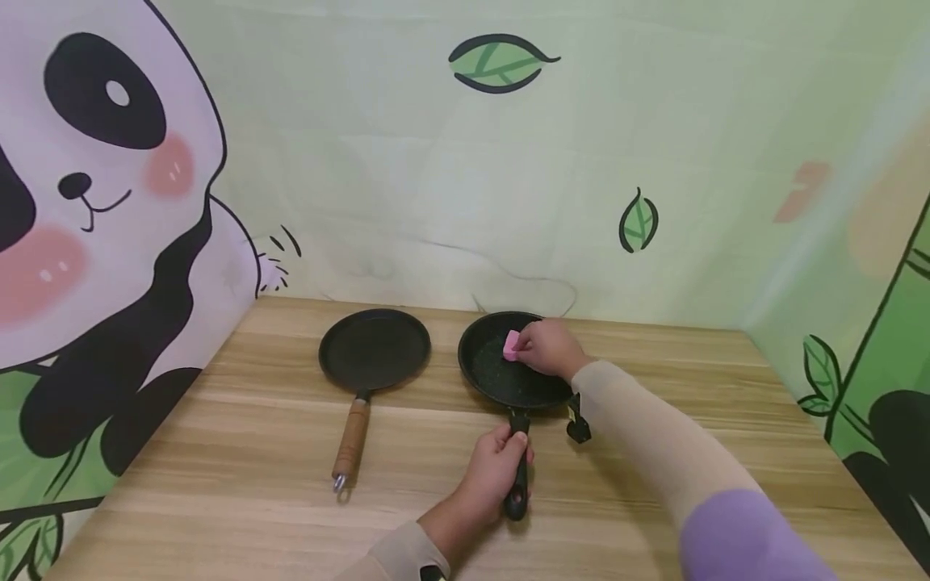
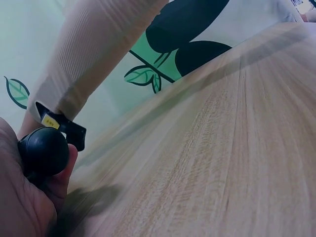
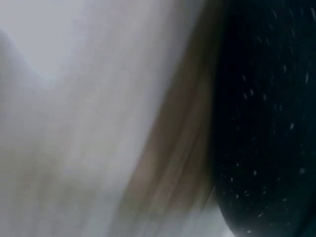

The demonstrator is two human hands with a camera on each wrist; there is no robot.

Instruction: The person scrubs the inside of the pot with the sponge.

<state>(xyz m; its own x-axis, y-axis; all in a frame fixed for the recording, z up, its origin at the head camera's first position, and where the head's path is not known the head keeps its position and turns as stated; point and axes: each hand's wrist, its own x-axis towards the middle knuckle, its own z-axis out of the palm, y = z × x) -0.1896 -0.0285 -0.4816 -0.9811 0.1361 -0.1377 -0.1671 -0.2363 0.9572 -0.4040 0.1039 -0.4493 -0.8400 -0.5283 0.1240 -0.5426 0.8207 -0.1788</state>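
A black frying pan (image 1: 487, 371) with pale specks stands right of centre in the head view, its handle toward me. My left hand (image 1: 488, 472) grips the black handle (image 1: 517, 484); the left wrist view shows the handle's rounded end (image 2: 45, 152) between thumb and fingers. Over the pan, my right hand (image 1: 554, 349) pinches a small pink sponge (image 1: 511, 345) against the inner surface. Fingers hide part of the sponge. In the blurred right wrist view, only the speckled pan (image 3: 266, 118) and pale surroundings show, without the hand.
A flat black pan (image 1: 374, 349) with a wooden handle (image 1: 352, 440) lies to the left on the wood-grain table (image 1: 240, 452). Behind the table hangs a pale green backdrop (image 1: 349, 161) with a panda and leaves. A black wrist device (image 1: 577, 424) hangs under the right sleeve.
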